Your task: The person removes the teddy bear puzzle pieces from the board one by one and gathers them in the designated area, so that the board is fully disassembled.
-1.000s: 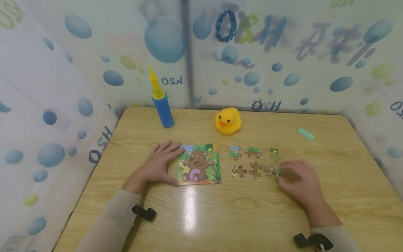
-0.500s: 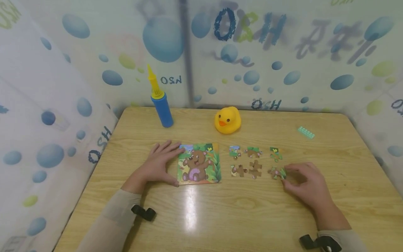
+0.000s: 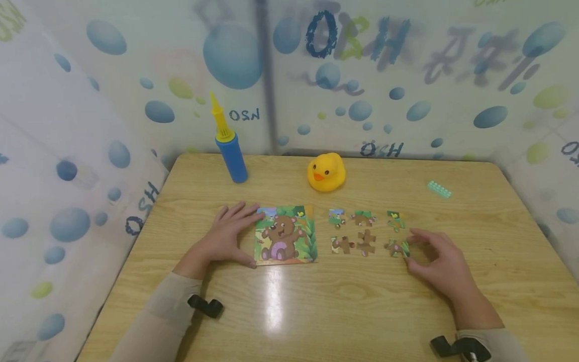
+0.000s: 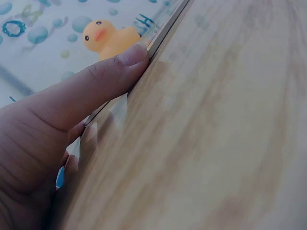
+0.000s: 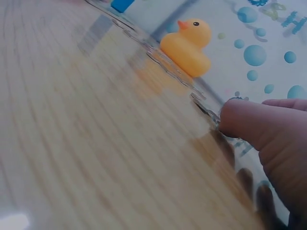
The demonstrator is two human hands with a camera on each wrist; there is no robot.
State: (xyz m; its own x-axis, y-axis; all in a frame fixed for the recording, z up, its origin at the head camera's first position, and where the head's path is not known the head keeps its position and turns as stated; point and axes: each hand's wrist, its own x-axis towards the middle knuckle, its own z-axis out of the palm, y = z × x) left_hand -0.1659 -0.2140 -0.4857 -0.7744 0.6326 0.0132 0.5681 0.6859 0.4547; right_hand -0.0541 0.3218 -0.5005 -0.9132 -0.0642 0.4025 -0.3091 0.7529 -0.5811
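In the head view my left hand [image 3: 228,239] rests with spread fingers at the left side of a square bear picture puzzle [image 3: 286,235]. Its fingertips touch the upper left corner and its thumb the lower left one; the left wrist view has this thumb [image 4: 96,88] against the board's edge. My right hand [image 3: 441,259] is beside a loose jigsaw piece [image 3: 396,248] with green leaves. The right thumb [image 5: 247,122] meets the piece's edge, and the index finger is spread apart from it, by the upper right corner. More jigsaw pieces [image 3: 343,245] lie flat in two rows between the hands.
A yellow rubber duck [image 3: 326,172] sits behind the puzzle. Further left a blue and yellow hand pump [image 3: 232,158] stands upright near the back edge. A mint toy brick [image 3: 439,189] lies at the back right of the wooden table [image 3: 334,311]. Patterned walls enclose it.
My right hand has slid the leafy piece slightly to the right, away from its neighbour. Since then its index finger has lifted off the piece. The left hand has stayed in place.
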